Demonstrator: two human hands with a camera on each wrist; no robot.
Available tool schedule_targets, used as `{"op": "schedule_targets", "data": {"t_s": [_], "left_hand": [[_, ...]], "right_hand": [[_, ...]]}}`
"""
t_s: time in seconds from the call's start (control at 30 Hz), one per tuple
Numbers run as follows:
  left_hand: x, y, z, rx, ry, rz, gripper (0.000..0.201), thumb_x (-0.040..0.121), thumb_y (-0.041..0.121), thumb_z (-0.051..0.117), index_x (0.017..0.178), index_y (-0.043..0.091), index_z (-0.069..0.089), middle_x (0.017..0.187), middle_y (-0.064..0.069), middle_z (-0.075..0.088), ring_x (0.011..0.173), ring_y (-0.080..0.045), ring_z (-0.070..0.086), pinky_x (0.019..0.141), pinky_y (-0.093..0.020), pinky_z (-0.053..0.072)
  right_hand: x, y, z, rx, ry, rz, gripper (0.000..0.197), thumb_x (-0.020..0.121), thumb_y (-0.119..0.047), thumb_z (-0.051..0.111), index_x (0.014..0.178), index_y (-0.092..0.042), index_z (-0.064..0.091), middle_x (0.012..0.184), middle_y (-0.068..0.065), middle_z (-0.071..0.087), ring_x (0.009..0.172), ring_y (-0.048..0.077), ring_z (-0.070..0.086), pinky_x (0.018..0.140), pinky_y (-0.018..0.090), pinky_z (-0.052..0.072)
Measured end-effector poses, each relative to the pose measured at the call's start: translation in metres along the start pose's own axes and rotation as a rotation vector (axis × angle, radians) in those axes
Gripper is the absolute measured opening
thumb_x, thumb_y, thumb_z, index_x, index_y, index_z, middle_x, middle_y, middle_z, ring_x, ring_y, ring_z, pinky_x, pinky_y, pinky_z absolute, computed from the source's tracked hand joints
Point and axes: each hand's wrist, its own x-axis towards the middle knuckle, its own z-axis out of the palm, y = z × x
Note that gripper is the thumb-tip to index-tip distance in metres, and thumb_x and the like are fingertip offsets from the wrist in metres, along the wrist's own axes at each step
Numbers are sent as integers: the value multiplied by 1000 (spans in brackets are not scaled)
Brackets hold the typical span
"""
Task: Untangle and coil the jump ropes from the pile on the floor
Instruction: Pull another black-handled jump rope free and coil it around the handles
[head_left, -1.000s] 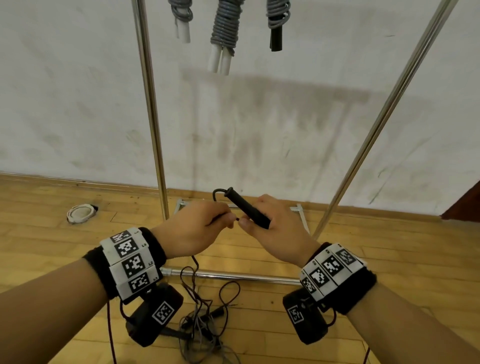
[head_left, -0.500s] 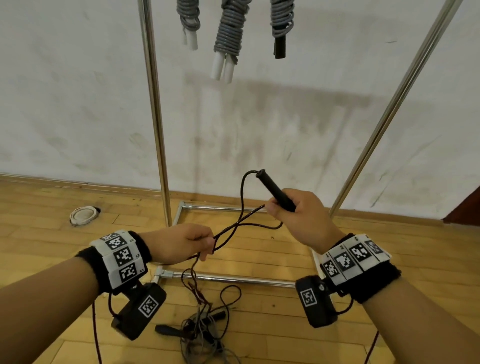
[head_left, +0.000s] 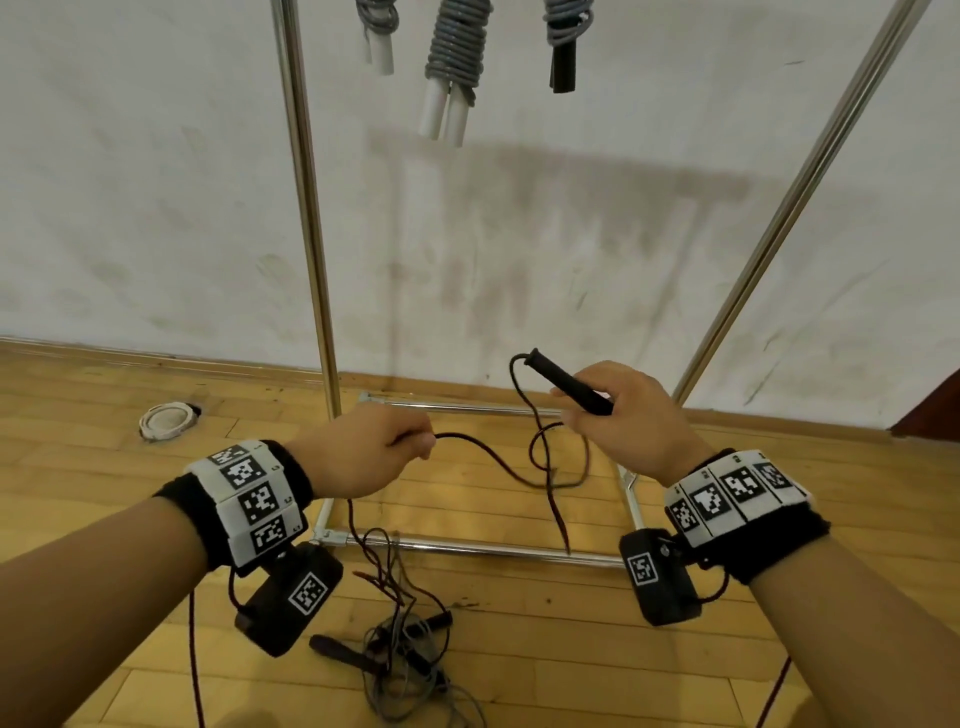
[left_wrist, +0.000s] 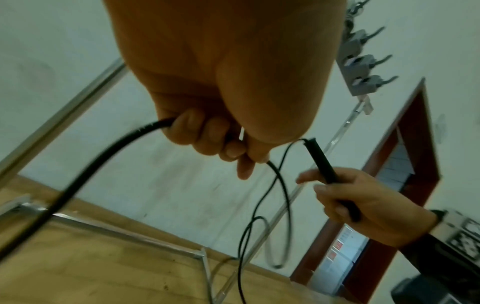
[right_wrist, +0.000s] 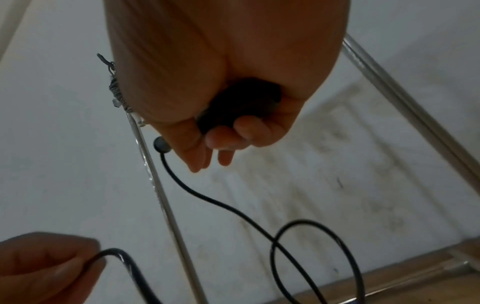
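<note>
The right hand (head_left: 628, 415) is grasping a black handle (head_left: 569, 384) at the end of a thin dark rope (head_left: 498, 465). The fingers are curled round the handle, and its top end sticks up and to the left, out past the thumb. The rope comes out of that top end, drops down, makes a loose loop in the air between the two hands, and then goes across to the left hand (head_left: 358, 452). The left hand is clenched round the rope, with the rope coming out on both sides of the fist. From there the rope hangs down to the pile (head_left: 400, 644) of tangled ropes on the wooden floor (head_left: 545, 665). The pile lies on the floor just in front of the near bar of a shiny metal rack (head_left: 306, 208). Black handles poke out of the pile.

Up at the top of the rack hang three coiled ropes (head_left: 457, 47), two with white handles and one with a black handle. A white ring (head_left: 166, 421) lies on the floor near the wall, well apart from the pile.
</note>
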Motion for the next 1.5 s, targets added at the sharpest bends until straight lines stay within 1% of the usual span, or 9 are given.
{"op": "schedule_targets", "data": {"t_s": [0.2, 0.37, 0.57, 0.77, 0.87, 1.03, 1.2, 1.4, 1.5], "left_hand": [[6, 39, 10, -76, 77, 138, 24, 102, 28, 47, 83, 23, 60, 61, 9, 52, 52, 0, 49, 51, -13, 38], [9, 50, 6, -193, 207, 118, 23, 101, 28, 48, 84, 23, 62, 63, 5, 58, 54, -7, 55, 49, -19, 44], [1, 21, 12, -150, -148, 1, 31, 104, 33, 39, 86, 23, 61, 73, 6, 67, 69, -2, 60, 64, -12, 44], [-7, -12, 22, -97, -371, -125, 32, 105, 34, 36, 89, 22, 61, 87, 7, 67, 84, -8, 59, 81, -22, 46], [-5, -19, 20, -43, -297, -153, 30, 104, 33, 37, 87, 26, 60, 78, 6, 65, 73, -6, 59, 71, -22, 46], [-1, -5, 13, 47, -92, -43, 29, 104, 31, 40, 90, 26, 64, 63, 11, 51, 60, 8, 50, 55, -11, 36], [3, 32, 13, -61, 89, 99, 25, 102, 32, 45, 90, 25, 66, 60, 11, 54, 53, 1, 50, 52, -12, 38], [3, 50, 8, -212, 158, 145, 23, 101, 31, 48, 86, 24, 65, 59, 5, 53, 48, -6, 47, 47, -23, 38], [1, 41, 4, -225, 116, 104, 24, 100, 36, 49, 81, 27, 60, 66, 5, 60, 56, -5, 55, 52, -21, 44]], "right_hand": [[-8, -31, 32, 285, -117, -68, 6, 91, -29, 67, 95, -30, 70, 66, -19, 60, 55, -3, 53, 55, 11, 37], [-6, -39, 40, 333, -145, -73, 10, 92, -30, 64, 86, -23, 65, 63, -5, 62, 49, 0, 49, 53, 21, 40], [-2, -25, 20, 318, -24, 9, 28, 90, -38, 66, 78, -14, 59, 49, -16, 45, 45, 2, 40, 48, 16, 34], [2, -7, -4, 367, 174, 77, 33, 90, -36, 65, 80, -4, 60, 53, -8, 43, 47, 10, 40, 52, 29, 37], [1, 1, -9, 235, 152, 84, 28, 87, -35, 68, 76, -9, 65, 54, -9, 48, 48, 10, 45, 52, 26, 39], [-5, 0, 0, -13, 133, 16, 8, 89, -27, 65, 94, -30, 71, 91, -6, 64, 80, 12, 61, 69, 26, 49], [-13, -18, 29, 145, -47, -13, 3, 91, -35, 64, 93, -34, 66, 80, -8, 62, 64, 7, 57, 56, 17, 42], [-12, -35, 43, 363, -183, -70, 15, 95, -35, 60, 95, -22, 66, 71, -2, 63, 57, 9, 52, 57, 31, 46], [-11, -34, 41, 359, -140, -70, 16, 93, -36, 62, 84, -23, 62, 61, -12, 57, 50, 4, 47, 52, 20, 41]]}}
